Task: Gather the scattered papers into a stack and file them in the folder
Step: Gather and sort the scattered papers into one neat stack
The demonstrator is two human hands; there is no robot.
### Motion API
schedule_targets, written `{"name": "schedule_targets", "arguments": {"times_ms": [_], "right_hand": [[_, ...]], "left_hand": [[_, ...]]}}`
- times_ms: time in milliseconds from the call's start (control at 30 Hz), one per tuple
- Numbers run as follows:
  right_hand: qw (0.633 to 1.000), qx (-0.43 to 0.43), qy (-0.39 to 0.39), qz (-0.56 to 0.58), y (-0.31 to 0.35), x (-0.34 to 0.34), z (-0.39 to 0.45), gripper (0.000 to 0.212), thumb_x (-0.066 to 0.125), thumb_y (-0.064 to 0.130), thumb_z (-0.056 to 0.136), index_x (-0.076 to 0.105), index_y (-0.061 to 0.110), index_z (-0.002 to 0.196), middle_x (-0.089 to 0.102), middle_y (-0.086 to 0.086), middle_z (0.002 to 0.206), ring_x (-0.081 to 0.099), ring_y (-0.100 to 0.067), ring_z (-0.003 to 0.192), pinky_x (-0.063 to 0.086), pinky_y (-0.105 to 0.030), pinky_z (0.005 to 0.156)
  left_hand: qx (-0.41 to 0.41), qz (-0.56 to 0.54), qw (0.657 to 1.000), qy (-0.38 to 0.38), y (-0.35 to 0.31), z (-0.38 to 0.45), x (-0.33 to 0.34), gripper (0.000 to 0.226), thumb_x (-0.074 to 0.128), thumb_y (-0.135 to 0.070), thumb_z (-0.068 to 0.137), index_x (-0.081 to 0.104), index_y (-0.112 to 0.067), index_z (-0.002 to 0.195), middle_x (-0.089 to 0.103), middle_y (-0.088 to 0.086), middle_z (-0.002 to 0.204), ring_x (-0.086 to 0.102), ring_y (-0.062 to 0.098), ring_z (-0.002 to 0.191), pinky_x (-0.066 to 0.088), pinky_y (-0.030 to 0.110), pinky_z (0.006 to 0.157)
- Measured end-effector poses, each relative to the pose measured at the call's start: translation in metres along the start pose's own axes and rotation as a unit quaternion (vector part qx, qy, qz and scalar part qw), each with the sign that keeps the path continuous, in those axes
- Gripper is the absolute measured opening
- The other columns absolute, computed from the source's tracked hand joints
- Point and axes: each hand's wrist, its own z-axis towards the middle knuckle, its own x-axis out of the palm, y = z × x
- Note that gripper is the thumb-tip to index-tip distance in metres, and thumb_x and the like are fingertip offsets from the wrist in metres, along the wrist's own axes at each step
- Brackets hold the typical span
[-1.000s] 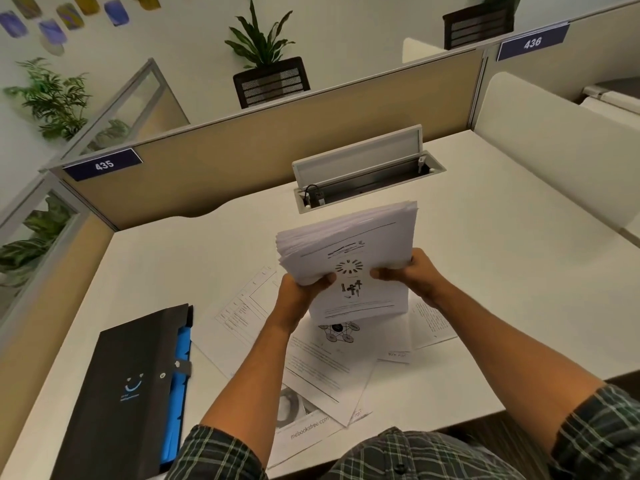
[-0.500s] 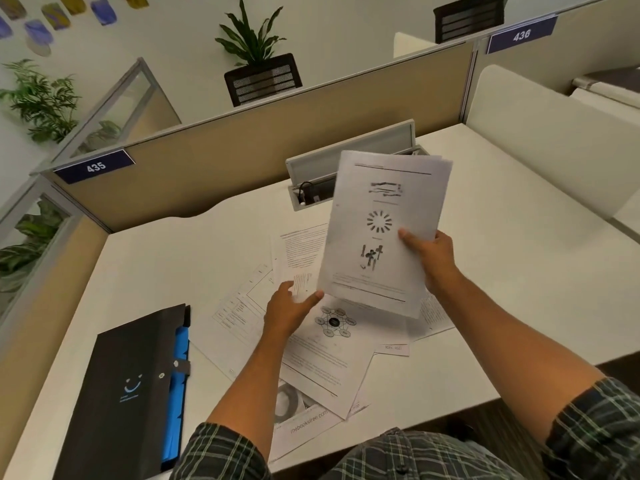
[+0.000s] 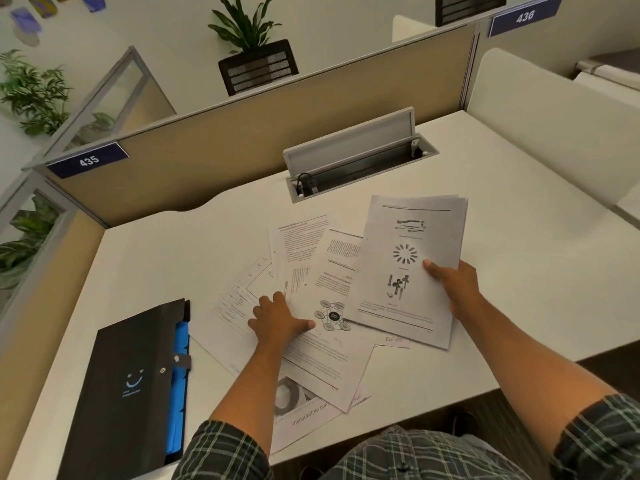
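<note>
**Loose sheets under the left hand, stack off to its right**

Papers decide the next move. The right hand (image 3: 453,289) pinches the gathered stack (image 3: 412,268) at its near right edge, thumb on top, long axis running away from the person. The left hand (image 3: 278,322) lies flat, fingers spread and loosely bent, pressing on the scattered sheets (image 3: 311,271) and gripping none. Those sheets fan out beneath and beyond it, overlapping at odd angles, some reaching the desk's (image 3: 173,265) near edge. So the left hand is nearer them, and the stack sits just to its right, overlapping their right side. The black folder (image 3: 131,386) lies closed well to the left of the left hand, long axis away from the person. Nothing stands between hand and sheets; an open cable tray (image 3: 356,168) lies beyond.
</note>
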Motion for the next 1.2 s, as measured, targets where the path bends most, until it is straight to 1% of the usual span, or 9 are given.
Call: {"name": "schedule_targets", "arguments": {"times_ms": [200, 333, 400, 533, 733, 867, 1000, 1100, 1200], "right_hand": [[1.0, -0.008, 0.011, -0.027, -0.008, -0.01, -0.001, 0.042, 0.084, 0.013, 0.083, 0.07, 0.003, 0.122, 0.077, -0.013, 0.107, 0.076, -0.034, 0.092, 0.061, -0.048, 0.084], [0.999, -0.02, 0.015, -0.035, -0.008, -0.011, -0.001, 0.031, 0.085, 0.016, 0.083, 0.073, 0.012, 0.111, 0.08, -0.006, 0.1, 0.078, -0.028, 0.085, 0.063, -0.036, 0.071], [0.999, -0.021, 0.015, -0.038, -0.009, -0.012, 0.0, 0.033, 0.085, 0.017, 0.082, 0.073, 0.012, 0.113, 0.08, -0.004, 0.098, 0.078, -0.027, 0.085, 0.063, -0.037, 0.071], [0.999, -0.016, 0.016, -0.04, -0.009, -0.014, 0.001, 0.038, 0.086, 0.019, 0.082, 0.072, 0.01, 0.116, 0.08, -0.005, 0.1, 0.078, -0.027, 0.086, 0.063, -0.042, 0.077], [0.999, -0.02, 0.017, -0.02, -0.005, -0.014, -0.003, 0.024, 0.086, 0.018, 0.082, 0.073, 0.02, 0.102, 0.08, 0.004, 0.09, 0.079, -0.018, 0.077, 0.061, -0.028, 0.058], [1.0, -0.021, 0.018, -0.012, -0.004, -0.014, -0.003, 0.029, 0.086, 0.018, 0.082, 0.072, 0.017, 0.107, 0.08, 0.003, 0.093, 0.079, -0.018, 0.077, 0.061, -0.029, 0.058], [1.0, -0.017, 0.015, 0.005, -0.003, -0.016, -0.002, 0.03, 0.086, 0.017, 0.081, 0.072, 0.017, 0.107, 0.081, 0.002, 0.093, 0.079, -0.02, 0.081, 0.062, -0.031, 0.061], [1.0, -0.005, 0.02, 0.023, -0.002, -0.017, -0.002, 0.027, 0.086, 0.014, 0.08, 0.072, 0.019, 0.104, 0.081, 0.002, 0.094, 0.079, -0.022, 0.083, 0.063, -0.035, 0.064], [0.999, -0.002, 0.031, 0.019, -0.002, -0.018, -0.002, 0.03, 0.087, 0.015, 0.079, 0.073, 0.017, 0.106, 0.081, -0.003, 0.097, 0.079, -0.025, 0.083, 0.063, -0.035, 0.061]], "left_hand": [[-0.014, -0.073, 0.997, 0.019, -0.003, -0.001, 0.001, 0.093, 0.088, -0.058, 0.065, 0.043, -0.017, 0.135, 0.057, 0.006, 0.133, 0.056, 0.031, 0.124, 0.042, 0.051, 0.104], [-0.004, -0.102, 0.995, 0.019, -0.004, -0.003, 0.001, 0.085, 0.089, -0.05, 0.068, 0.048, -0.015, 0.133, 0.061, 0.005, 0.132, 0.056, 0.03, 0.124, 0.045, 0.05, 0.103], [0.004, -0.134, 0.991, 0.012, -0.004, -0.003, 0.002, 0.078, 0.09, -0.043, 0.071, 0.051, -0.013, 0.132, 0.062, 0.006, 0.131, 0.058, 0.03, 0.122, 0.047, 0.049, 0.102], [0.026, -0.18, 0.983, -0.016, -0.003, -0.001, 0.001, 0.055, 0.088, -0.031, 0.076, 0.06, -0.009, 0.117, 0.066, 0.008, 0.116, 0.06, 0.024, 0.098, 0.049, 0.034, 0.079], [0.053, -0.257, 0.963, -0.061, 0.008, 0.01, -0.017, 0.021, 0.083, -0.026, 0.081, 0.071, -0.012, 0.09, 0.064, 0.0, 0.078, 0.056, 0.017, 0.07, 0.033, 0.025, 0.055], [0.055, -0.342, 0.934, -0.088, 0.018, 0.017, -0.032, 0.013, 0.079, -0.023, 0.085, 0.072, -0.013, 0.081, 0.062, -0.003, 0.068, 0.053, 0.014, 0.063, 0.035, 0.027, 0.057], [0.019, -0.441, 0.891, -0.105, 0.029, 0.023, -0.043, 0.009, 0.075, -0.017, 0.09, 0.073, -0.012, 0.083, 0.07, 0.005, 0.08, 0.06, 0.021, 0.073, 0.045, 0.031, 0.066], [-0.038, -0.54, 0.834, -0.107, 0.038, 0.028, -0.05, 0.009, 0.073, -0.017, 0.093, 0.074, -0.008, 0.093, 0.073, 0.009, 0.092, 0.065, 0.024, 0.083, 0.055, 0.034, 0.076], [-0.074, -0.614, 0.778, -0.114, 0.04, 0.033, -0.056, 0.019, 0.073, -0.017, 0.094, 0.06, -0.007, 0.083, 0.062, 0.008, 0.082, 0.055, 0.02, 0.077, 0.047, 0.025, 0.062]]}}
